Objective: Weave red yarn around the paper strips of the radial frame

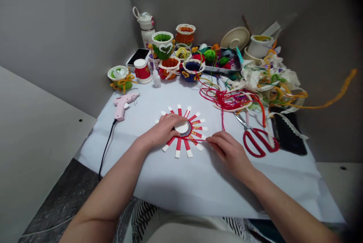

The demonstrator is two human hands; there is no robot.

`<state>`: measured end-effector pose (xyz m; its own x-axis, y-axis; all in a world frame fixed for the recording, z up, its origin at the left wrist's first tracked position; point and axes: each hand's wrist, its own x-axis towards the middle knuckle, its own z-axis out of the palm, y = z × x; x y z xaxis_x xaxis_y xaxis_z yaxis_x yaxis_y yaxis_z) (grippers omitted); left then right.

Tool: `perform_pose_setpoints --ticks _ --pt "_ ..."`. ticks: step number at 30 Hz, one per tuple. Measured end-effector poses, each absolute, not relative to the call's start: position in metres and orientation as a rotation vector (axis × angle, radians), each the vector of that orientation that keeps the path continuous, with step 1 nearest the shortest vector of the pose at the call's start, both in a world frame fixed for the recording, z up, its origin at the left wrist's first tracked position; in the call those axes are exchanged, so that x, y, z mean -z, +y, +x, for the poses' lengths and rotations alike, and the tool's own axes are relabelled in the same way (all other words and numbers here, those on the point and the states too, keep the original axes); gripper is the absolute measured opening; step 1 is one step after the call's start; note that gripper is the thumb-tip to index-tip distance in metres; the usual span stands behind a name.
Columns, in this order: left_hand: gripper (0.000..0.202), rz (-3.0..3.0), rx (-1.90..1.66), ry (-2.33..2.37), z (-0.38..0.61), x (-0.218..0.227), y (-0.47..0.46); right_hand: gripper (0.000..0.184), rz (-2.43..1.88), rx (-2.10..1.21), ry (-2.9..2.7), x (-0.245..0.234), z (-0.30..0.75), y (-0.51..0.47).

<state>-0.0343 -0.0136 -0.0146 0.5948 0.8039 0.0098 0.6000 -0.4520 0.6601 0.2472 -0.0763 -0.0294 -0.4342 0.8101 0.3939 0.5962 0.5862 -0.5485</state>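
A paper cup slit into red strips with white ends (178, 148) lies splayed flat like a sun on the table. Its round base shows a white middle inside a grey ring. My left hand (166, 127) holds it down from the left, fingers over the far side and thumb at the near side, hiding some strips. Red yarn (195, 139) runs taut from the ring across the strips to my right hand (227, 150), which pinches it. The yarn leads on to a loose red tangle (227, 99) farther back.
A pink glue gun (122, 106) lies at left, its cord over the table edge. Red-handled scissors (256, 139) and a black phone-like slab (292, 135) lie at right. Several yarn-covered cups (169, 68), a glue bottle (156, 79) and a lace-and-yarn heap (272, 78) stand behind.
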Motion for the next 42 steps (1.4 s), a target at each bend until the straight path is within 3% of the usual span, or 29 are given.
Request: perform_pose_setpoints --ticks 12,23,32,42 --pt "0.048 2.191 -0.445 1.111 -0.035 0.014 -0.012 0.027 -1.082 -0.178 -2.443 0.042 0.25 -0.11" --pt "0.05 2.179 -0.439 1.09 -0.037 0.018 -0.012 0.017 -1.265 -0.541 -2.216 0.034 0.246 -0.03" --pt "0.047 2.231 -0.482 1.047 -0.034 0.018 -0.017 0.013 -1.311 -0.528 -2.091 0.053 0.233 -0.017" --pt "0.042 2.255 -0.511 1.209 -0.029 0.011 -0.017 0.012 -1.159 -0.553 -2.098 0.041 0.24 -0.028"
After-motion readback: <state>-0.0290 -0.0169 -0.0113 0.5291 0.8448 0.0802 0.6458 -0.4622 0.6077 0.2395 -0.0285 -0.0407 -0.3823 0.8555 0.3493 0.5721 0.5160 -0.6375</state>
